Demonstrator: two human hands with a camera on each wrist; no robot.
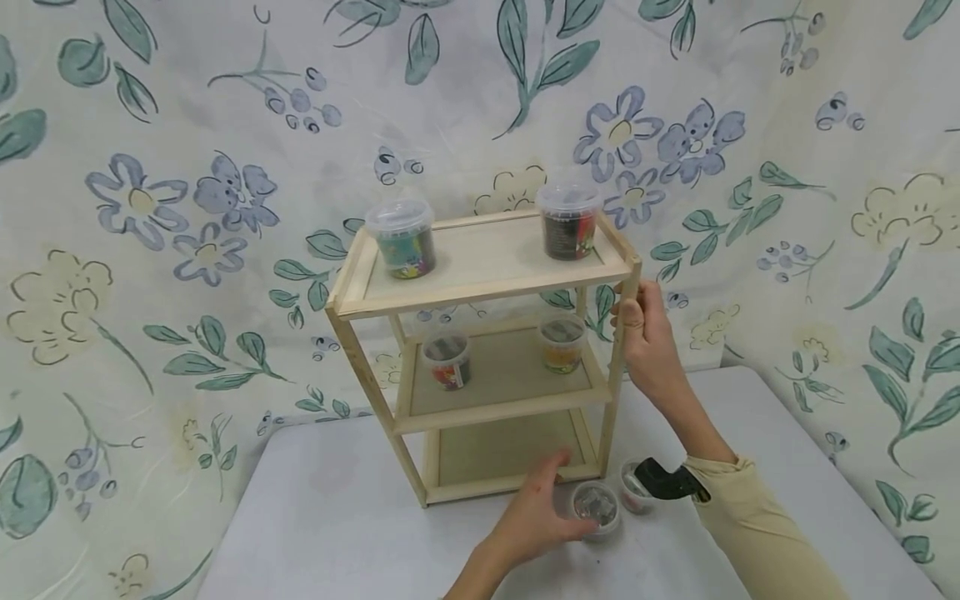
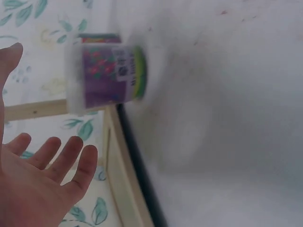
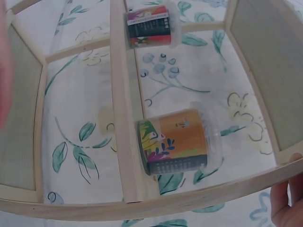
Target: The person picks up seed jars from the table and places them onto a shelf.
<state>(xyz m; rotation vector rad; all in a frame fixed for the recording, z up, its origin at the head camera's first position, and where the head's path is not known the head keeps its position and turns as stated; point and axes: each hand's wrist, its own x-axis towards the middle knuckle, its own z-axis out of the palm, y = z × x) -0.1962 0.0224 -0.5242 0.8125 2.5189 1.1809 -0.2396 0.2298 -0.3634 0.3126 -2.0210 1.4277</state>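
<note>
From the head view, the wooden shelf [image 1: 480, 350] is being steadied at its right post by the gripping right hand [image 1: 651, 337], while the left hand [image 1: 542, 510], fingers relaxed, is being rested beside the small tub [image 1: 596, 507] on the near table [image 1: 337, 517]. In the left wrist view, those fingers [image 2: 71, 156] are being held spread, with the tub [image 2: 106, 78] just beyond them. In the right wrist view, only the orange-labelled tub [image 3: 177, 142] on the middle shelf is being shown clearly.

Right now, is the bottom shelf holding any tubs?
No: in the head view the bottom shelf is bare, and two tubs stand on the table in front.
</note>
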